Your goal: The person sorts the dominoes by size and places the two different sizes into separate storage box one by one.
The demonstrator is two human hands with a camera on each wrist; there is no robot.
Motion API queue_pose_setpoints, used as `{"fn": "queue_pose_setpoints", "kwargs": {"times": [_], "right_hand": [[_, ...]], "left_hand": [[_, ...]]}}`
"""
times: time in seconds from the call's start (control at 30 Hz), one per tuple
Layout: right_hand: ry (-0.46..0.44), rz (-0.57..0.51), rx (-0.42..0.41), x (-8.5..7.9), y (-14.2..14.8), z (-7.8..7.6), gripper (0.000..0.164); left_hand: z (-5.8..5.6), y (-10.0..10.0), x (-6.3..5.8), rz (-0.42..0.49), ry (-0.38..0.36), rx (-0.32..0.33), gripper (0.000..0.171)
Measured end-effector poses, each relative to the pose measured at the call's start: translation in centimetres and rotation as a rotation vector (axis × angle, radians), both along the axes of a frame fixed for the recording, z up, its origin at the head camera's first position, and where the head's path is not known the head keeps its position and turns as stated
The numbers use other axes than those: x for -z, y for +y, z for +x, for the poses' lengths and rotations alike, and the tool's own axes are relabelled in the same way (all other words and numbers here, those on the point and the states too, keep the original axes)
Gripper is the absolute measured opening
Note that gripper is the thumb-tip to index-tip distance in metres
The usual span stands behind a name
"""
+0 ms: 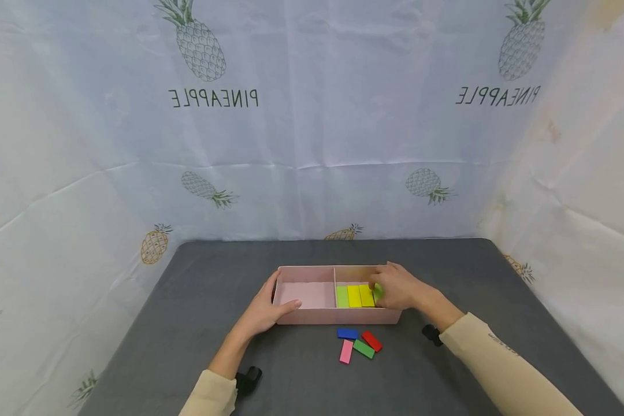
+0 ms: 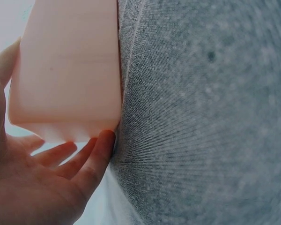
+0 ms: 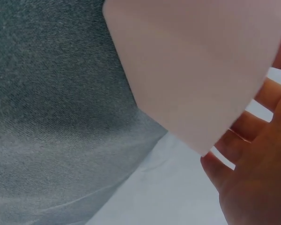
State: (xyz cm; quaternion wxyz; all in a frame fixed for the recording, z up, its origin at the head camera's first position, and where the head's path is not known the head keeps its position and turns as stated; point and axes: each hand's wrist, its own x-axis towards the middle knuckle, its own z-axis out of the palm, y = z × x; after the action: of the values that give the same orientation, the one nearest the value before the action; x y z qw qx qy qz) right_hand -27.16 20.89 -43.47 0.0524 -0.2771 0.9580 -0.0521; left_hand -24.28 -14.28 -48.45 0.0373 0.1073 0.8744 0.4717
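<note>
A pink two-compartment box [image 1: 338, 316] lies on the dark table. My left hand [image 1: 264, 309] grips its left end, thumb over the front rim and fingers along the end wall; the left wrist view shows those fingertips [image 2: 105, 140] against the box's lower corner. Over the right compartment, my right hand [image 1: 395, 287] pinches a light green block [image 1: 378, 292]. Beside it inside that compartment lie two yellow blocks [image 1: 360, 296] and another light green block [image 1: 342, 297] in a row. In the right wrist view the box wall [image 3: 192, 61] hides what the fingers hold.
In front of the box lie a blue block [image 1: 347, 333], a red block [image 1: 371, 341], a green block [image 1: 363, 349] and a pink block [image 1: 346, 351]. White cloth printed with pineapples [image 1: 312, 133] hangs behind the table [image 1: 218, 260] and at its sides.
</note>
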Motion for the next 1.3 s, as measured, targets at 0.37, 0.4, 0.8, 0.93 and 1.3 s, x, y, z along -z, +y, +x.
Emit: {"fn": "queue_pose_setpoints", "kwargs": {"times": [0.37,0.4,0.8,0.93,1.3], "right_hand": [[0.010,-0.047,0.008,-0.5,0.3,0.2,0.031],[0.007,-0.052,0.018,-0.7,0.3,0.3,0.031],[0.008,-0.175,0.055,-3.4,0.6,2.6,0.026],[0.062,-0.202,0.048,-3.4,0.9,3.4,0.023],[0.143,-0.410,0.123,-1.4,3.1,4.5,0.033]], "left_hand": [[0.0,0.1,0.0,-0.002,-0.005,-0.005,0.102],[0.0,0.2,0.0,-0.005,-0.001,-0.005,0.102],[0.1,0.1,0.0,-0.010,-0.001,-0.005,0.103],[0.0,0.1,-0.1,-0.001,-0.005,-0.004,0.104],[0.0,0.1,0.1,-0.021,0.006,-0.006,0.103]]}}
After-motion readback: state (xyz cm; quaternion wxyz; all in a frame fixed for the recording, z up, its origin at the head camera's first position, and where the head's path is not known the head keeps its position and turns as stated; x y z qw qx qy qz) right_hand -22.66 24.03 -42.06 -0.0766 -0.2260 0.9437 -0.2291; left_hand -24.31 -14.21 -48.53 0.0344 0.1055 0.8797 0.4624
